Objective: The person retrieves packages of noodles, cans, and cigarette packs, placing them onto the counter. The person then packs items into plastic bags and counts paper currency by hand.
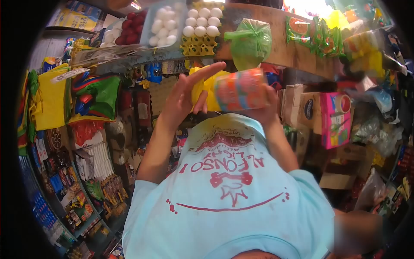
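My right hand (268, 102) grips the right end of a colourful pack (241, 90), printed orange, red and blue and wrapped in shiny plastic. Its contents cannot be made out. Yellow plastic (211, 93), looking like a bag, is at the pack's left end. My left hand (186, 93) is over that yellow plastic, one finger stretched up to the right and the others apart below it. Whether it touches the plastic firmly is hard to see. Both hands are in front of my chest, just short of the counter edge.
On the wooden counter (278, 47) stand a tied green bag (252, 42), egg trays (199, 45), a tub of white eggs (151, 26) and green packets (325, 39). Folded yellow bags (51, 97) hang left. Cardboard boxes (302, 103) and a pink box (335, 120) stand right.
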The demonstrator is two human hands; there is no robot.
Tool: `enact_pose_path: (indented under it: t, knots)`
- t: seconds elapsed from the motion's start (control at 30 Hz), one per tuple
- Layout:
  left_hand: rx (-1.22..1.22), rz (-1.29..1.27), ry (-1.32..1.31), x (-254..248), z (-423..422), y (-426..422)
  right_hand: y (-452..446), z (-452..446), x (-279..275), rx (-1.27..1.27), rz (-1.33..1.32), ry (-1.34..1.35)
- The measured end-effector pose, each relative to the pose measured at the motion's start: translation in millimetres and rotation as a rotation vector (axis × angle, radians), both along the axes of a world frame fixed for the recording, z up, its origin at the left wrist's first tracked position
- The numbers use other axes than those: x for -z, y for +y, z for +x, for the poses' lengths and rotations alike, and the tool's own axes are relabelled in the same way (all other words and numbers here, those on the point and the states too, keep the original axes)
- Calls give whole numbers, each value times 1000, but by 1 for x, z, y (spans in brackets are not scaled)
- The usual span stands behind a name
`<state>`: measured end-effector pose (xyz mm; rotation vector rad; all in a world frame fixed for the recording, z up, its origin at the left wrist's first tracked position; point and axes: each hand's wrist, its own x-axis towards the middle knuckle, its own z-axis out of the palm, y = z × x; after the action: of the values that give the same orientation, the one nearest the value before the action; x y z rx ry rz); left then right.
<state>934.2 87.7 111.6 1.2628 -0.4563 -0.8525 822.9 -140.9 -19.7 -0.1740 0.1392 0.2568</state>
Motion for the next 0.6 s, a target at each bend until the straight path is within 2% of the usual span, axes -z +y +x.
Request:
enact_pose_path:
  t: [0.03, 0.13, 0.17, 0.23, 0.27, 0.33, 0.37, 0.4, 0.47, 0.53, 0.6]
  knots:
    - [36, -17, -23, -14, -4, 5, 16, 14, -10, -100, -15, -6]
    - [71, 63, -195, -22, -11, 28, 42, 42, -5, -232, -338, -6]
    - [74, 84, -257, -20, -11, 36, 45, 50, -4, -279, -628, -98]
    - [-48, 74, -210, -11, -3, 49, 51, 59, -13, -350, -1206, -278]
    - [-101, 78, -139, -8, -7, 49, 57, 59, -17, -373, -1409, -366]
    - [63, 117, -163, 6, -16, 51, 77, 66, -26, -428, -1720, -539]
    - [146, 135, -179, 13, -21, 52, 85, 68, -25, -475, -1805, -598]
    - [216, 71, -322, 12, -30, 36, 92, 72, -21, -527, -1859, -650]
    - [265, 134, -373, -1, -27, 50, 98, 83, -8, -638, -1899, -719]
    - [187, 323, -209, -19, 2, 122, 101, 100, 4, -714, -1880, -740]
    - [29, 349, -90, -19, 17, 165, 100, 112, 6, -722, -1851, -766]
